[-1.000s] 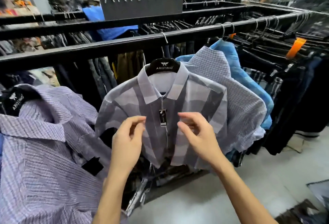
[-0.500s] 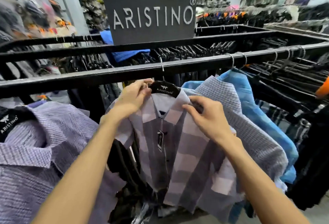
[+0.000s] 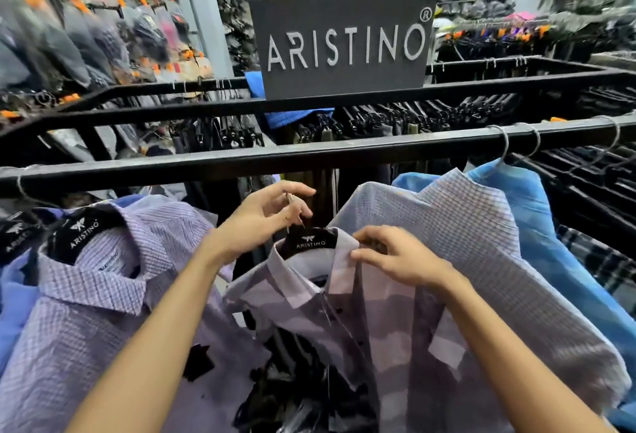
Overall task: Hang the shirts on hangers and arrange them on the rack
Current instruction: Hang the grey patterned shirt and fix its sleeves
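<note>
A grey and lilac wide-check shirt sits on a black ARISTINO hanger just below the black rack rail. My left hand grips the hanger's metal hook, which is off the rail. My right hand pinches the shirt's collar at the right of the hanger. A fine-check lilac shirt hangs right behind it, and a blue shirt further right. Another lilac check shirt on a black hanger hangs at the left.
A dark ARISTINO sign stands on the middle rail. Rows of black hangers with dark garments fill the rack behind. More black hangers crowd the right side. Packed clothes line the back wall.
My hands rose from the shirt's front to its top. The left hand took the hanger's hook and lifted it off the rail; the right hand moved onto the collar. My view tilted upward.
</note>
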`<action>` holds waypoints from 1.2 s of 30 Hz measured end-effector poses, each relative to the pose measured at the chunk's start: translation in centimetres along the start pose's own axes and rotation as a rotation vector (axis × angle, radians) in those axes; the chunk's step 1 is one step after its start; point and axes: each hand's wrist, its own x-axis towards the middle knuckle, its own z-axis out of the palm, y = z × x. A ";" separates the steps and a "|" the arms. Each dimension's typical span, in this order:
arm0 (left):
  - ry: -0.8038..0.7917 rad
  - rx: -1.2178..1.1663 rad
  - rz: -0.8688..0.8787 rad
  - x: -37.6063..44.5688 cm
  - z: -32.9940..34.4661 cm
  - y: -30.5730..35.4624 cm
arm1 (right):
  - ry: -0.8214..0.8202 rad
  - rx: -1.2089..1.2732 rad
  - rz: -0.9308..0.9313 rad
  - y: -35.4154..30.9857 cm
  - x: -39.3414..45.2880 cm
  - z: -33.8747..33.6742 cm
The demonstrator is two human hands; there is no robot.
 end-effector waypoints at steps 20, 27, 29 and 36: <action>0.425 0.693 -0.125 -15.5 -6.3 3.3 | 0.206 0.229 -0.325 -9.4 9.1 5.5; 0.601 0.666 -0.217 -15.2 -7.4 3.4 | 0.371 0.196 -0.265 -13.1 10.3 9.9; 0.616 0.615 -0.279 -15.2 -7.0 2.3 | 0.352 0.300 -0.271 -14.4 9.8 11.1; 0.690 0.483 -0.383 -15.7 -5.8 1.6 | 0.226 0.471 -0.330 -19.9 7.7 14.4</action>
